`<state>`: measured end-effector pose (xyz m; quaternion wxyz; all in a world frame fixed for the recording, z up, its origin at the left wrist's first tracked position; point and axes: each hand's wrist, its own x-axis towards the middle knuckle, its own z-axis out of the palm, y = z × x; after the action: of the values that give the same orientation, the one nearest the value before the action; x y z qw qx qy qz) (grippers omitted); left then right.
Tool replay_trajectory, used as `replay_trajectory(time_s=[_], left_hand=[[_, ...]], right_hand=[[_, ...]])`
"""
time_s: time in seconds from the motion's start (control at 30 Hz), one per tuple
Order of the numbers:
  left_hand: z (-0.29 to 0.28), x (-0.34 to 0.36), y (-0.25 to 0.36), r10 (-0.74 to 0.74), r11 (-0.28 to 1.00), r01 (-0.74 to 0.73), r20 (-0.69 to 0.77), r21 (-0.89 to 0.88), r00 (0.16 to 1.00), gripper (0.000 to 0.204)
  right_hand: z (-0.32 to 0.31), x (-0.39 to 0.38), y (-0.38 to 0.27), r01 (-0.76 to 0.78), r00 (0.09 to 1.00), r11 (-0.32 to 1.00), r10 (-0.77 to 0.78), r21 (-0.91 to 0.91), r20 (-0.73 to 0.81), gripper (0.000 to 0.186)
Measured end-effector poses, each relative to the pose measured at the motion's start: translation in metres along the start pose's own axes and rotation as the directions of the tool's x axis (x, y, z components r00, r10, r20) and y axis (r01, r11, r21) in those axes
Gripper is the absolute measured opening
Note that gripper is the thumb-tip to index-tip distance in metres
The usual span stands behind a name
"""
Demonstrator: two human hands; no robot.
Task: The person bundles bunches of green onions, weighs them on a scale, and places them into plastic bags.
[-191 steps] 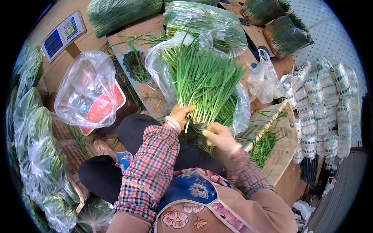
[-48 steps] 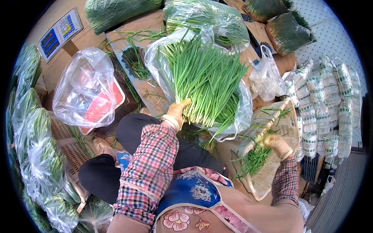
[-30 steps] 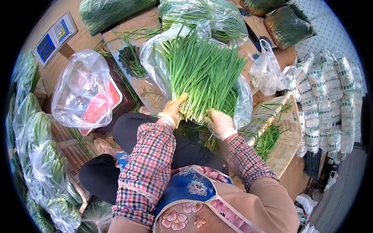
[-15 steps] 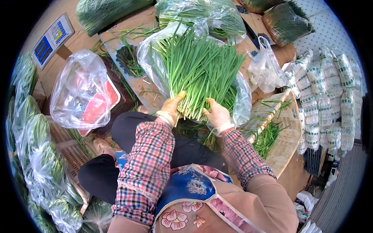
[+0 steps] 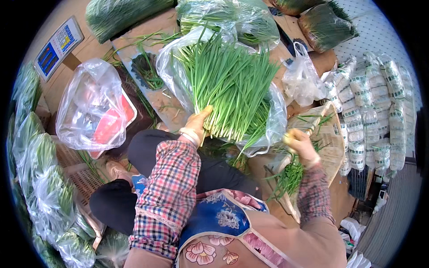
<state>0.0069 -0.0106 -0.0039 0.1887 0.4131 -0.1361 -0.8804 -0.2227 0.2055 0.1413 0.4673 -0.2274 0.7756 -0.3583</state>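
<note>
A thick bunch of garlic chives (image 5: 232, 89) lies fanned over an open clear plastic bag (image 5: 279, 111), its pale cut ends facing me. My left hand (image 5: 196, 124), yellowish at the fingers, grips the left side of these ends, thumb on top. Off to the right, away from the bunch, my right hand (image 5: 302, 145) is slightly blurred, its fingers curled closed. What it holds, if anything, I cannot make out. Just below it, loose green strands (image 5: 289, 178) hang and lie in a pale plastic crate (image 5: 328, 149).
Another bagged bunch (image 5: 228, 18) lies beyond the chives. At left are a digital scale display (image 5: 58, 47) and a red tray (image 5: 109, 127) under clear plastic. Bagged greens (image 5: 47, 178) line the far left. White wrapped bundles (image 5: 368, 111) stack at right, near a white plastic bag (image 5: 304, 78).
My right hand has left the chive ends and swung right, over the crate. Loose strands below it have shifted toward me and left. My left hand keeps its grip.
</note>
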Motion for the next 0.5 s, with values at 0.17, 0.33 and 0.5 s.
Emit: replay_trajectory(time_s=[0.17,0.33,0.5], left_hand=[[0.012,0.007,-0.011,-0.009,0.999,0.01,0.027,-0.035,1.0,0.034],[-0.009,0.0,0.001,-0.033,0.988,0.038,-0.036,0.148,0.999,0.045],[0.021,-0.022,0.008,-0.074,0.973,0.065,0.033,0.221,0.997,0.064]], right_hand=[[-0.105,-0.057,0.034,-0.46,0.882,0.539,0.368,-0.706,-0.293,0.028],[0.015,-0.015,-0.019,-0.024,0.999,0.992,0.021,-0.125,-0.029,0.039],[0.09,0.092,0.074,-0.249,0.964,0.894,0.266,0.372,0.006,0.066]])
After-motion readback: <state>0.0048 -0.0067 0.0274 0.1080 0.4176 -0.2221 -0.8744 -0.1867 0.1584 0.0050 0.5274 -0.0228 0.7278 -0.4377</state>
